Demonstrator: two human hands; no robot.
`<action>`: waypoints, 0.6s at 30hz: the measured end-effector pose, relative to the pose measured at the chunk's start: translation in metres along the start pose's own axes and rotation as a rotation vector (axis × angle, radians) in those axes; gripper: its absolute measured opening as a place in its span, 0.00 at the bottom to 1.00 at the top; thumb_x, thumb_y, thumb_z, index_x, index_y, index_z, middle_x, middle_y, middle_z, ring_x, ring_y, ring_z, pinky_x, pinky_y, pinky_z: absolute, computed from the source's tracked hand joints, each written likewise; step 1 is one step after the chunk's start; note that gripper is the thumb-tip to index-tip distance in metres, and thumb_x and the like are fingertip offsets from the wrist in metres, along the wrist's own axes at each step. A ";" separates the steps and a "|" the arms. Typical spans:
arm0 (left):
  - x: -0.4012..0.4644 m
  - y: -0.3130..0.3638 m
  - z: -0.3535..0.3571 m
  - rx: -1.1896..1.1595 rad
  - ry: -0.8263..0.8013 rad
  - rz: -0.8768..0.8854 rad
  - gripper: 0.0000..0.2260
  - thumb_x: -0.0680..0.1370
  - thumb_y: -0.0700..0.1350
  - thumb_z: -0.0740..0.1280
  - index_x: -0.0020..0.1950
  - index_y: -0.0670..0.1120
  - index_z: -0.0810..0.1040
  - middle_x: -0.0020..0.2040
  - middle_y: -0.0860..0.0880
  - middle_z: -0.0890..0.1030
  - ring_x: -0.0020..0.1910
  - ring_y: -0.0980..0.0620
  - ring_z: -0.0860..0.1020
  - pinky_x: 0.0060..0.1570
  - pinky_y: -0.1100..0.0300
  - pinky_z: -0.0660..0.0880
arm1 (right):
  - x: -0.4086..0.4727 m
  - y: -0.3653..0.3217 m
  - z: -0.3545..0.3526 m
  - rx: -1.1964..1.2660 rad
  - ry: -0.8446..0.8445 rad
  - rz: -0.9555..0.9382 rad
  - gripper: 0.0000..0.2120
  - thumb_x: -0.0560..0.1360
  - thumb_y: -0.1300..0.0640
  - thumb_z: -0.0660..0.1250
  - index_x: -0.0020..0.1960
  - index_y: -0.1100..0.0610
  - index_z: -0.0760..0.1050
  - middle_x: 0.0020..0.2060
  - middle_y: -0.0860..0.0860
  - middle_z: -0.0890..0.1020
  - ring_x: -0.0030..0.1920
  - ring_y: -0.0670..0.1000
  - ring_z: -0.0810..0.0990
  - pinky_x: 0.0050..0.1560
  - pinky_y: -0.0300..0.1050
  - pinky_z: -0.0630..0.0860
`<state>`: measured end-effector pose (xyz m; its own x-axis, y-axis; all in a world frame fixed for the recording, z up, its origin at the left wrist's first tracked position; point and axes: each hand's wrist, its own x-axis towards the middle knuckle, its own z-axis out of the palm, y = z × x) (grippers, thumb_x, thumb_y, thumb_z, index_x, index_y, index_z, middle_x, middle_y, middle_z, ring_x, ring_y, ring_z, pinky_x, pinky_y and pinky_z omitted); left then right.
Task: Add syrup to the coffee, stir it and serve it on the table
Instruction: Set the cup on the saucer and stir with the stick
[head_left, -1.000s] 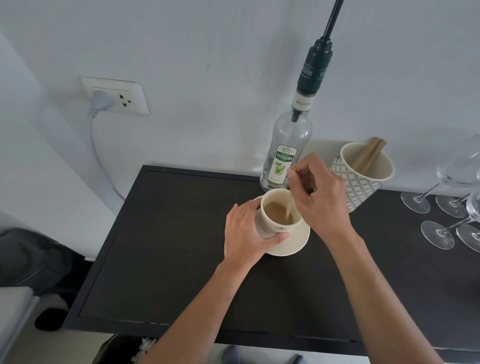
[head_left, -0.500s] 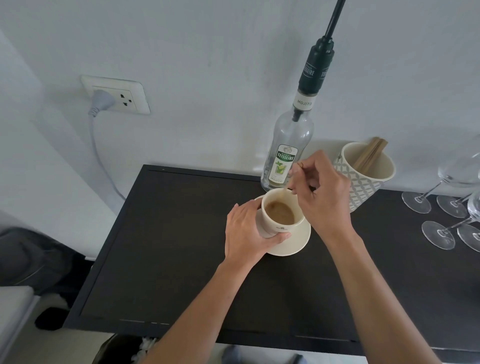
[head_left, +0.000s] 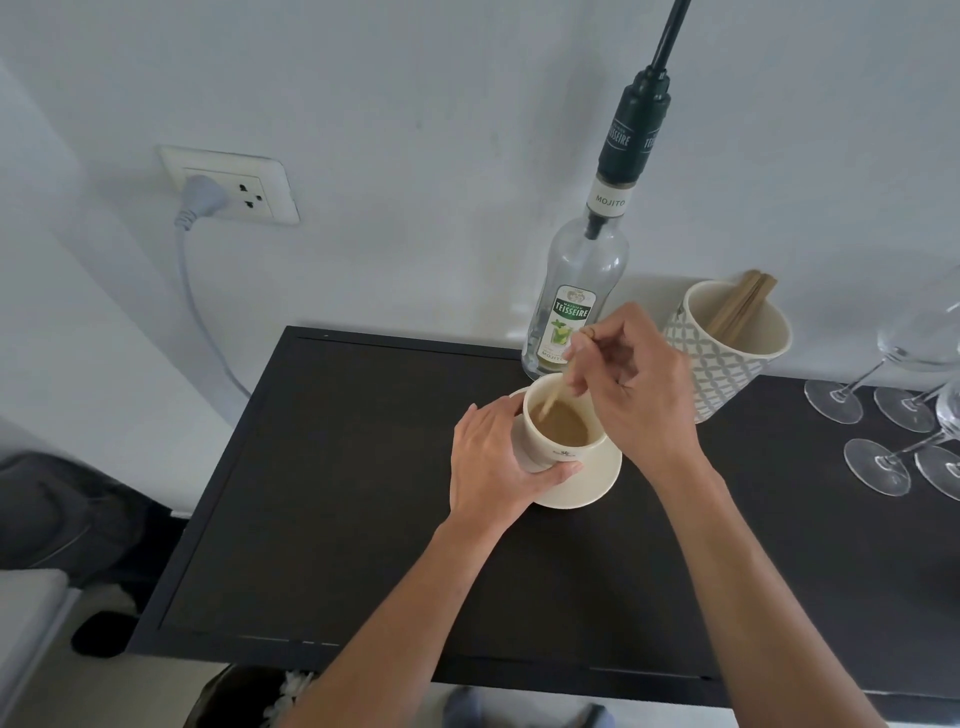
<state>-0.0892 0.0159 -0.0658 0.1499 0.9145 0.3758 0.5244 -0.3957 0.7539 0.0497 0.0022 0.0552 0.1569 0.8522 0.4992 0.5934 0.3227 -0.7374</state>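
Near the tabletop's (head_left: 322, 493) back edge, the left hand (head_left: 491, 462) is gripping the coffee cup (head_left: 558, 434) on its saucer (head_left: 587, 483). The right hand (head_left: 636, 384) is pinching a wooden stirrer (head_left: 556, 387) dipping into the coffee. Just behind, the syrup bottle (head_left: 576, 296) is showing "TEISSEIRE" and "MOJITO".

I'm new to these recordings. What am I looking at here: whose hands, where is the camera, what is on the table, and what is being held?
No robot here: a person's two bare hands, filmed by a wide-angle camera worn on the head, looking down. The left hand grips a cream coffee cup that stands on its saucer. The right hand pinches a thin wooden stir stick whose tip dips into the coffee. On the dark table, behind the cup, stands a Teisseire mojito syrup bottle with a pump, beside a patterned mug holding more sticks. Wine glasses stand at the far right.
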 end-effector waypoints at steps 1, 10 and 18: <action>0.000 0.000 0.000 0.000 0.001 0.000 0.38 0.61 0.67 0.76 0.65 0.49 0.75 0.61 0.56 0.79 0.62 0.58 0.75 0.73 0.53 0.61 | 0.001 0.001 0.000 -0.017 0.019 -0.010 0.06 0.82 0.65 0.66 0.46 0.59 0.73 0.34 0.54 0.82 0.33 0.50 0.83 0.37 0.45 0.82; 0.000 0.000 0.001 0.010 0.009 0.010 0.37 0.61 0.67 0.77 0.65 0.49 0.76 0.61 0.55 0.80 0.61 0.57 0.75 0.72 0.52 0.62 | 0.003 0.003 -0.002 -0.021 0.037 0.003 0.06 0.82 0.64 0.66 0.48 0.63 0.72 0.35 0.55 0.83 0.33 0.49 0.83 0.37 0.44 0.81; 0.000 0.001 0.000 0.005 0.001 0.006 0.37 0.62 0.68 0.76 0.65 0.50 0.75 0.61 0.57 0.79 0.61 0.58 0.76 0.72 0.51 0.63 | 0.001 0.003 -0.002 -0.009 0.033 -0.002 0.05 0.82 0.64 0.65 0.47 0.62 0.71 0.35 0.54 0.83 0.33 0.50 0.83 0.36 0.44 0.81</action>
<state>-0.0890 0.0157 -0.0652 0.1524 0.9119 0.3811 0.5277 -0.4011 0.7488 0.0531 0.0032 0.0546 0.1813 0.8375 0.5155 0.6006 0.3208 -0.7324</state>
